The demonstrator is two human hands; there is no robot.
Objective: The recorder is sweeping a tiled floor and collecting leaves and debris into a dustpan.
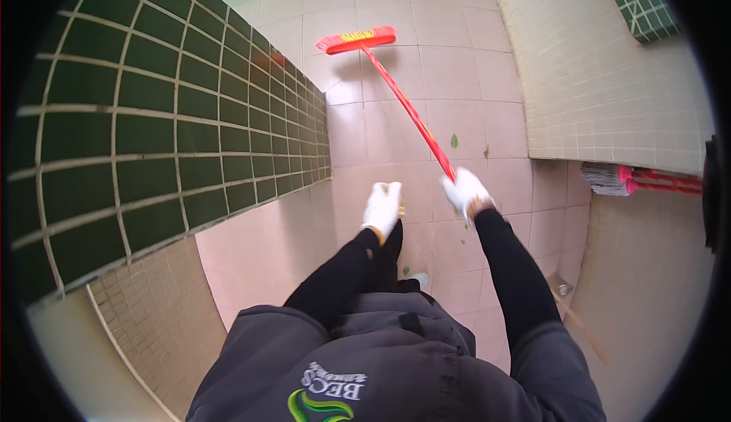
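Note:
My right hand, in a white glove, is closed around the upper end of a red broom handle. From there the handle slants away to the far left, where the red broom head with red and yellow bristles casts a shadow on the floor. My left hand, also gloved in white, is in front of my body, apart from the handle. Its fingers look curled, but blur and the angle hide whether anything is in them. A green leaf lies to the right of the handle.
Pink tiles cover the floor. A green-tiled wall stands close on the left; a pale tiled wall is on the right. Mops with red handles lean in the right recess. Small leaves lie near my shoe.

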